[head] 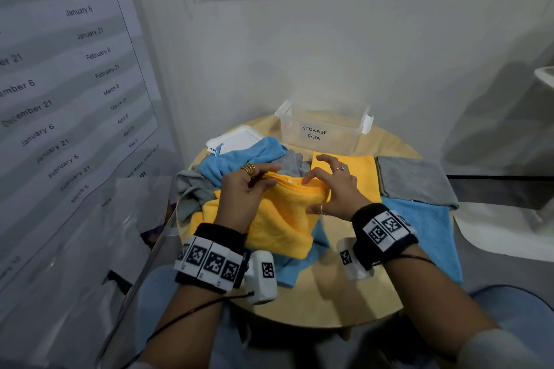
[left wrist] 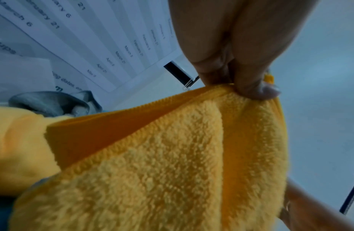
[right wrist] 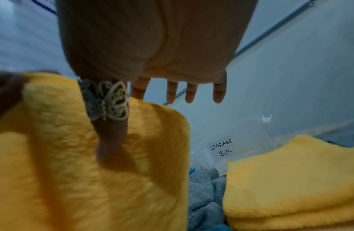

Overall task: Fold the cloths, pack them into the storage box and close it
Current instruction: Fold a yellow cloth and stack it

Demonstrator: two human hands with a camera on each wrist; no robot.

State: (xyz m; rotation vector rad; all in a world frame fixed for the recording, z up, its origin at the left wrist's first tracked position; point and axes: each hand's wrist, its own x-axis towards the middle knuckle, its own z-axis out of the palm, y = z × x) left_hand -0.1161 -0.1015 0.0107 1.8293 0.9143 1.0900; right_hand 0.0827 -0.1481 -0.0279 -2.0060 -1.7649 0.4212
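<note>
A yellow cloth [head: 284, 219] hangs doubled over, above the table's middle. My left hand [head: 266, 176] pinches its upper left edge; in the left wrist view the hand [left wrist: 235, 84] nips the hem of the yellow cloth [left wrist: 172, 156]. My right hand [head: 310, 195] holds the upper right end between thumb and index finger, with the other fingers spread. The right wrist view shows the right hand [right wrist: 122, 125] with its ringed thumb flat on the yellow cloth [right wrist: 73, 171]. The clear storage box [head: 323, 129] stands open at the back, with its white lid [head: 236, 138] to the left.
A folded yellow cloth [head: 359, 177], a folded grey cloth [head: 413, 183] and a flat blue cloth [head: 425, 234] lie on the right. Loose blue [head: 248, 156] and grey [head: 195, 189] cloths are heaped on the left. The round wooden table [head: 329, 302] stands against a wall.
</note>
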